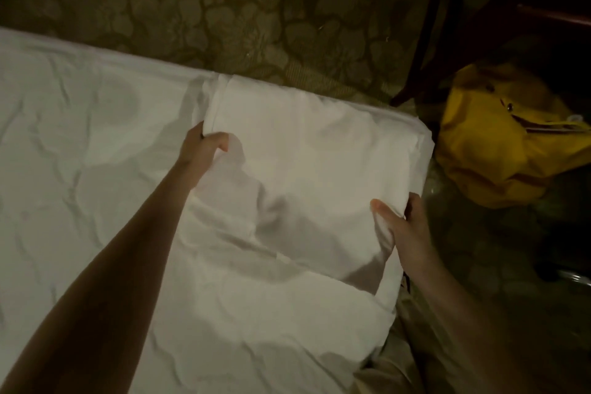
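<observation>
The bed (134,58) is covered with a wrinkled white sheet (80,153). A white pillow (313,150) lies on the sheet at the bed's far right corner. Beside that corner, a yellow bag (489,144) sits on the patterned carpet (256,9).

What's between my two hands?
In the head view, only the white pillow spans between the left hand and right hand; each grips one edge.

White sheet (303,144), yellow bag (489,144), olive leaf-patterned carpet (256,9).
</observation>
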Demonstrator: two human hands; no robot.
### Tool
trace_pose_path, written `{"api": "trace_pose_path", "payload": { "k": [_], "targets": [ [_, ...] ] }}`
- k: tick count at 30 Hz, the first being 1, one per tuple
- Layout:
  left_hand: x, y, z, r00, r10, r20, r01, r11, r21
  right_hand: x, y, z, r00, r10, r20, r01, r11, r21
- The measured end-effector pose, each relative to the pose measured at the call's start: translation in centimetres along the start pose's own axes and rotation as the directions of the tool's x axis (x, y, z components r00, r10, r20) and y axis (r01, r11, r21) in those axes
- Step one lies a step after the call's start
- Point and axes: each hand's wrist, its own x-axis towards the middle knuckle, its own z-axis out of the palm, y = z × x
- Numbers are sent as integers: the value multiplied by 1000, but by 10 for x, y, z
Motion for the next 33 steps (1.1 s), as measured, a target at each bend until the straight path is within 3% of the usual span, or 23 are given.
{"api": "trace_pose_path", "payload": {
  "k": [4,10,14,17,19,21,23,26,27,29,33],
  "targets": [
    [8,-7,-5,999,33,-31,-33,999,26,-8,-1,11,1000,0,-20,-1,1000,-30],
    [12,-24,9,995,-72,-69,80,990,114,21,-3,13,994,105,9,-104,992,-75],
    [-1,-25,10,972,-111,-209,167,947,273,24,-4,7,993,117,19,-114,987,-110],
    [-24,-21,23,964,38,-263,97,871,481,21,-5,0,992,120,44,-116,990,-74],
    [-40,-18,45,968,165,-191,-4,767,642,16,-7,-3,997,77,18,-76,995,-68],
    [-58,-12,76,973,209,-101,-76,697,713,10,-12,-4,991,-81,-103,67,988,-140],
    [-79,0,112,966,260,-12,-171,670,722,4,-20,-4,910,-380,-166,310,889,-338],
    [-111,19,160,947,280,155,-310,684,661,5,-39,6,710,-702,54,605,570,-556],
    [-118,18,174,947,259,191,-319,673,667,6,-45,10,674,-720,165,629,442,-639],
    [-125,4,194,950,212,229,-312,645,697,8,-49,11,699,-620,357,605,246,-757],
    [-125,-15,205,942,195,272,-332,428,841,18,-39,-10,713,-469,521,596,13,-803]
  ]
}}
